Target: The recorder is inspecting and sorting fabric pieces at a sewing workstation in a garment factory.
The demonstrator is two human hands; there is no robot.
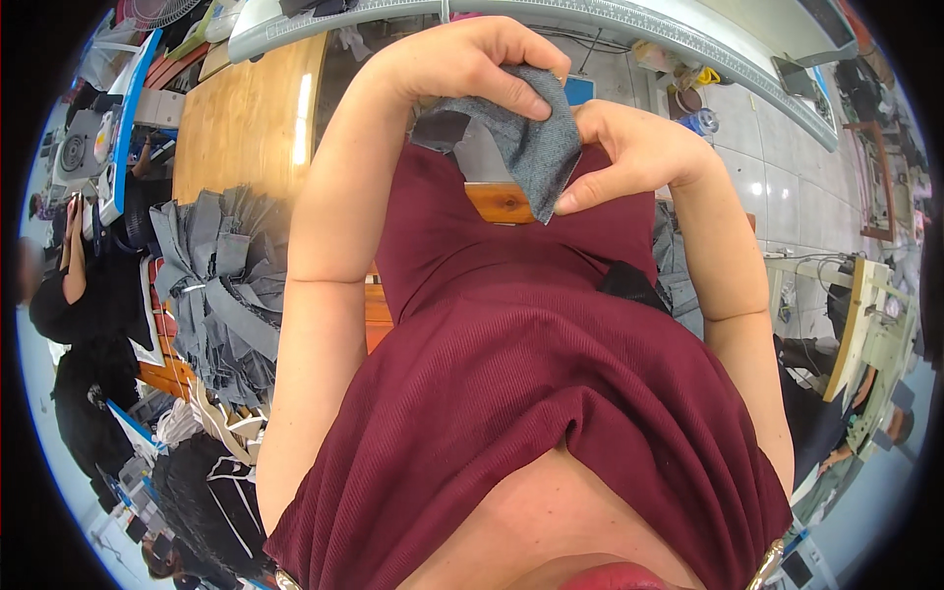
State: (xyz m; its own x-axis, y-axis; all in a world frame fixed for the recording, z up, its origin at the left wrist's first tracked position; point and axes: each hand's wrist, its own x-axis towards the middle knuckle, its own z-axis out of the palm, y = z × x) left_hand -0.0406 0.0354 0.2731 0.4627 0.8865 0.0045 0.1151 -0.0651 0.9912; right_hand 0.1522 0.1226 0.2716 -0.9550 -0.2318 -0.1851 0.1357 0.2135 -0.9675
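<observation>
A small piece of grey-blue denim-like cloth [539,147] is stretched between my hands above my lap. My left hand [482,69] grips its upper part, thumb in front and fingers curled behind. At the cloth's lower right edge, my right hand [639,152] has its thumb by the pointed corner, and its other fingertips are partly hidden behind the cloth. More grey cloth [442,130] shows under my left wrist; whether it joins the held piece I cannot tell.
A long grey machine edge with ruler marks [649,34] spans the top. Left stands a wooden tabletop [246,118], with a tied bundle of grey cloth strips [221,295] below it. A blue can-like object [700,122] lies on the tiled floor. Other people work at both sides.
</observation>
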